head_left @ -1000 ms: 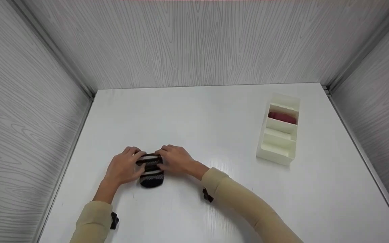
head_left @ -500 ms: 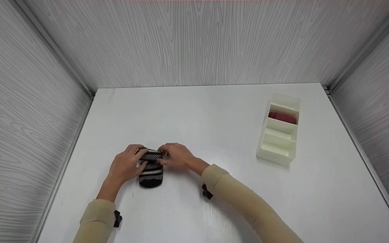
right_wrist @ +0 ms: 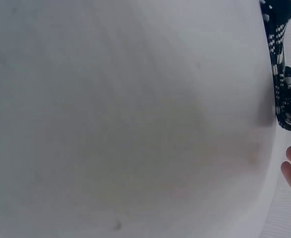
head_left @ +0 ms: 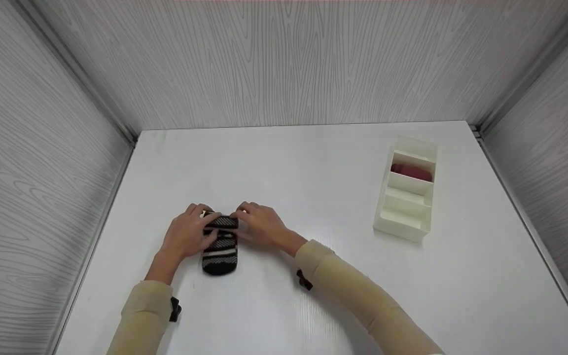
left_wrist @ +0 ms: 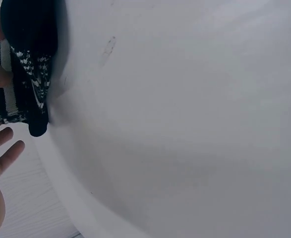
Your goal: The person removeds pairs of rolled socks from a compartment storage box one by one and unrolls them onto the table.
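A black sock with white and grey patterned stripes [head_left: 220, 256] lies lengthwise on the white table, its dark rounded end toward me. Its far end is turned over, and the right wrist view shows a curled fold in the sock [right_wrist: 289, 111]. My left hand [head_left: 185, 234] pinches the far part from the left, thumb on the near side and fingers beyond. From the right, my right hand [head_left: 263, 227] pinches the opposite edge of the fold. In the left wrist view the striped sock [left_wrist: 29, 29] shows at the upper left beside the fingers.
To the right stands a cream divided box [head_left: 400, 229] with several compartments in a row. A dark red folded cloth item [head_left: 412, 171] sits in its second compartment from the back. Grey wood-patterned panels [head_left: 284, 64] enclose the table at the back and sides.
Both hands have shifted slightly toward the back of the table with the sock's far end. The folded part reaches farther back, while the near rounded end stays almost in place.
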Demonstrator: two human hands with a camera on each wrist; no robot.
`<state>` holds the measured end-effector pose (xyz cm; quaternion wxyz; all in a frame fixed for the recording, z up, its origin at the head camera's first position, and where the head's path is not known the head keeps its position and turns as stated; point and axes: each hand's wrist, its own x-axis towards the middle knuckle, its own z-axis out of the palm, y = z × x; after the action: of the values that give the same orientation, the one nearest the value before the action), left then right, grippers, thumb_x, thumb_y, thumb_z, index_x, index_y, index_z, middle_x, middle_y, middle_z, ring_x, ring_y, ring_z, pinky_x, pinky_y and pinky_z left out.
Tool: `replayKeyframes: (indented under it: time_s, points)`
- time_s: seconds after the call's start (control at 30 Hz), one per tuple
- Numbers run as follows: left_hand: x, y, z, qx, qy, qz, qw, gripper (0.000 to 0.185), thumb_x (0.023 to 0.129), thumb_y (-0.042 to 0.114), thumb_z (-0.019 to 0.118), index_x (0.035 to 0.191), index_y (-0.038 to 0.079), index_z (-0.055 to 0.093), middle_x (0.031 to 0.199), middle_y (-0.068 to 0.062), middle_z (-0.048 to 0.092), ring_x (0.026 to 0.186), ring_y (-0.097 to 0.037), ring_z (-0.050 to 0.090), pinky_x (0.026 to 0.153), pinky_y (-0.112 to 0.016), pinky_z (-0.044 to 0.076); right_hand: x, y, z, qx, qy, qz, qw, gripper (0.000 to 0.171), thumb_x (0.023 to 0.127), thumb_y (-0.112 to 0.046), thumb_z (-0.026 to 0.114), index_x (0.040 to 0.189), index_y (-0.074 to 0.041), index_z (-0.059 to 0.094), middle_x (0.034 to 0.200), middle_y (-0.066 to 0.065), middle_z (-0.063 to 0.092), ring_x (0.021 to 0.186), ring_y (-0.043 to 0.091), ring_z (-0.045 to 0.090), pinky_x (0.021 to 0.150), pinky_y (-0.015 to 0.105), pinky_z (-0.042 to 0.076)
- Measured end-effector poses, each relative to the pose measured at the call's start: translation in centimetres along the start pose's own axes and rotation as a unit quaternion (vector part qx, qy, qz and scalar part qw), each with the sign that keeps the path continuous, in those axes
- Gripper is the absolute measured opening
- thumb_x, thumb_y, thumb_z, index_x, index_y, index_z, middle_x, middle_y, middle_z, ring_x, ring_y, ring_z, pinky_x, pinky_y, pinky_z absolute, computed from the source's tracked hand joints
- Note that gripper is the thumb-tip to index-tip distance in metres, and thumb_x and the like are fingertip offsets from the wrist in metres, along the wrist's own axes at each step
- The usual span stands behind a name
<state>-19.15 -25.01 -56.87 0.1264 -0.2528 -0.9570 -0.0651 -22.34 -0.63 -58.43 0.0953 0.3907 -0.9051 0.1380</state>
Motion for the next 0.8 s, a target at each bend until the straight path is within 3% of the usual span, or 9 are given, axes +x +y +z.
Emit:
replayKeyframes:
  time_s: [0.2, 0.37, 0.53, 0.7, 0.8]
  points:
    - [0.6, -0.3, -0.1, 0.005, -0.038, -0.018, 0.9991, 0.042, 0.095, 0.033, 0.072, 0.135, 0.020, 0.072, 0.125, -0.013, 0.069, 0.115, -0.032, 0.063, 0.079, -0.048, 0.062, 0.1, 0.3, 0.2, -0.038, 0.010, -0.037, 0.999, 0.036, 0.101, -0.042, 0.069, 0.132, -0.024, 0.068, 0.124, -0.002, 0.070, 0.106, 0.015, 0.071, 0.085, 0.028, 0.061]
    - [0.7, -0.3, -0.1, -0.005, -0.046, -0.025, 0.9986, 0.047, 0.095, 0.032, 0.072, 0.139, 0.014, 0.069, 0.132, -0.015, 0.070, 0.122, -0.033, 0.064, 0.084, -0.051, 0.062, 0.4, 0.2, 0.5, -0.066, 0.004, -0.044, 0.997, 0.040, 0.102, -0.042, 0.069, 0.138, -0.025, 0.064, 0.125, -0.002, 0.070, 0.106, 0.016, 0.071, 0.082, 0.029, 0.062]
    - [0.4, -0.2, 0.1, -0.012, -0.016, -0.021, 0.9996, 0.050, 0.093, 0.029, 0.077, 0.138, 0.009, 0.067, 0.134, -0.016, 0.070, 0.123, -0.033, 0.066, 0.081, -0.049, 0.063, 1.0, 0.1, 0.5, -0.054, -0.024, -0.014, 0.998, 0.039, 0.103, -0.038, 0.067, 0.139, -0.024, 0.064, 0.126, -0.002, 0.071, 0.109, 0.017, 0.070, 0.084, 0.030, 0.062]
    - [-0.2, -0.3, 0.4, -0.015, 0.033, -0.012, 0.9993, 0.049, 0.089, 0.025, 0.083, 0.133, 0.010, 0.069, 0.131, -0.014, 0.070, 0.119, -0.030, 0.067, 0.073, -0.046, 0.063, 1.2, 0.3, 0.2, 0.017, -0.065, 0.043, 0.997, 0.039, 0.104, -0.036, 0.066, 0.140, -0.023, 0.064, 0.127, -0.001, 0.072, 0.113, 0.017, 0.069, 0.089, 0.032, 0.061]
    - [-0.3, -0.2, 0.3, -0.016, 0.036, -0.012, 0.9991, 0.049, 0.089, 0.025, 0.084, 0.133, 0.011, 0.069, 0.131, -0.014, 0.070, 0.119, -0.029, 0.067, 0.071, -0.044, 0.062, 1.3, 0.4, 0.1, 0.058, -0.082, 0.061, 0.993, 0.040, 0.104, -0.036, 0.066, 0.141, -0.022, 0.064, 0.129, -0.001, 0.072, 0.117, 0.018, 0.068, 0.094, 0.034, 0.060]
